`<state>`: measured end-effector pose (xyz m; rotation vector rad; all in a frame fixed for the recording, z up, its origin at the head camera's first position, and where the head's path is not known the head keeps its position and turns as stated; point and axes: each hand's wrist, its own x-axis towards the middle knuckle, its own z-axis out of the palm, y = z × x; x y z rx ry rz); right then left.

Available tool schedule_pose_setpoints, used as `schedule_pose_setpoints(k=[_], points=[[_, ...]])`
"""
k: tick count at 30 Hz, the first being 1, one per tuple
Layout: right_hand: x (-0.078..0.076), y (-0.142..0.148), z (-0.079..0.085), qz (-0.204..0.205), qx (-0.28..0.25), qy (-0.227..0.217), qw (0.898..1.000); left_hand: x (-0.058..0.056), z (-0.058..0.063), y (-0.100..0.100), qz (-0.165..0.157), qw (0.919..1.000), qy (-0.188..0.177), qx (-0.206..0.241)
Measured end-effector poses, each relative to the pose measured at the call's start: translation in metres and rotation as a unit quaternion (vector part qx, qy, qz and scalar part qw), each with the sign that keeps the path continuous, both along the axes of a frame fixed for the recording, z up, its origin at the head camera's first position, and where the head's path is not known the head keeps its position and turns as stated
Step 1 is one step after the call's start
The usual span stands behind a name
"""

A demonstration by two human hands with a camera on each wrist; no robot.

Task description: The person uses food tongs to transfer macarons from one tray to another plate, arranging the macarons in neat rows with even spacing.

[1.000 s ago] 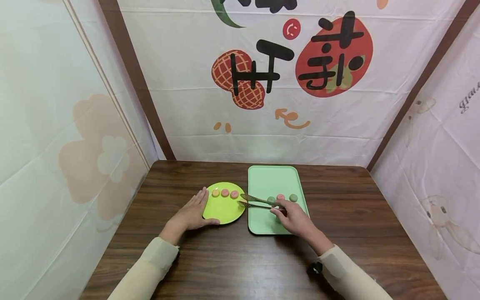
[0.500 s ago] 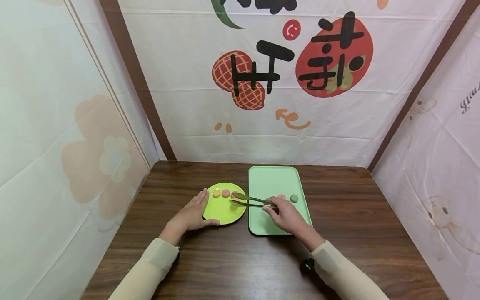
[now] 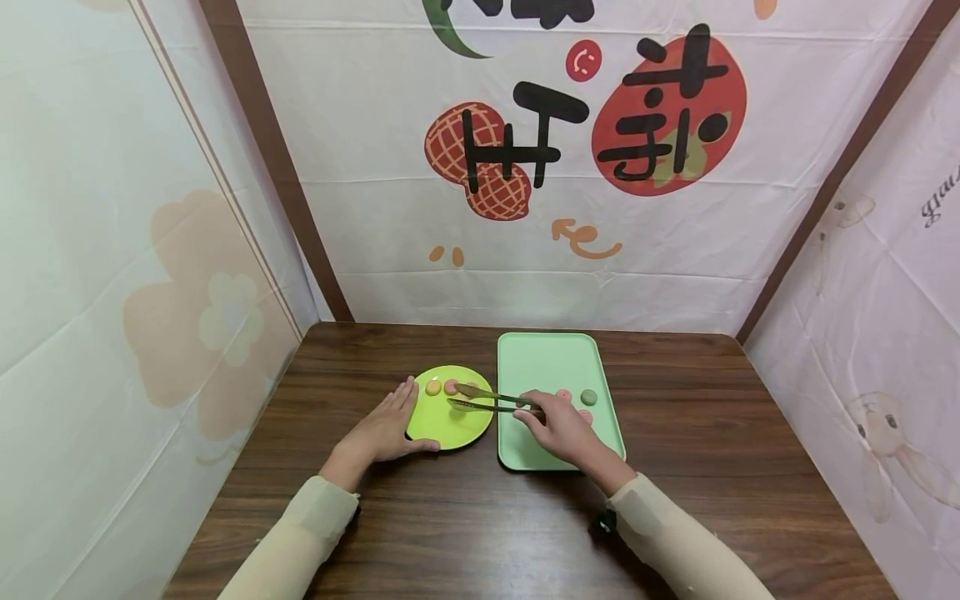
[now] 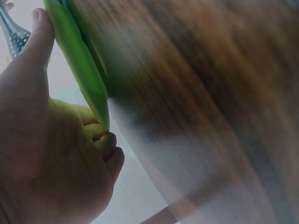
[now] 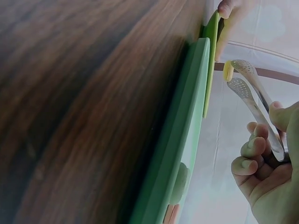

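Observation:
My left hand (image 3: pixel 384 425) rests along the left rim of a lime-green plate (image 3: pixel 450 437), fingers extended on its far side and thumb at the front. On the plate lie a yellow macaron (image 3: pixel 433 387) and a pink macaron (image 3: pixel 451 387); another pink one is mostly covered by tongs. My right hand (image 3: pixel 558 427) grips metal tongs (image 3: pixel 491 394) with perforated ends, their arms apart over the plate. In the right wrist view, a yellow macaron (image 5: pixel 228 71) appears at the tongs' tips; whether they pinch it I cannot tell.
A mint-green tray (image 3: pixel 543 358) lies right of the plate, with a pink macaron (image 3: pixel 563 395), a green macaron (image 3: pixel 588 397) and another pink one (image 3: pixel 585 416) partly behind my hand. Dark wood tabletop (image 3: pixel 480 525) surrounds them; a printed cloth wall (image 3: pixel 375 225) stands behind.
My right hand has moved left over the tray, bringing the tongs' tips from the plate's right edge to further over it. A pink macaron on the tray has come into view. My left hand stays put.

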<state>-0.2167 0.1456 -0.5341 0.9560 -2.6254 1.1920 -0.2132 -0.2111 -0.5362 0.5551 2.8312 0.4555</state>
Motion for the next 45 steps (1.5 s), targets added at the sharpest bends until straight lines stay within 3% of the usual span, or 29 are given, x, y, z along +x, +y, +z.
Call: schedule_pose_setpoints(k=[9,32,45], points=[[-0.006,-0.012,0.001,-0.002,0.007,0.019,1.000,-0.001,-0.001,0.000,0.000,1.0000,-0.002,0.000],[-0.017,-0.040,-0.006,-0.008,0.059,-0.014,0.998,-0.001,-0.003,-0.002,0.003,1.0000,-0.004,0.007],[-0.016,-0.050,-0.007,-0.003,0.068,-0.014,0.998,0.000,-0.002,-0.001,0.003,1.0000,-0.002,0.005]])
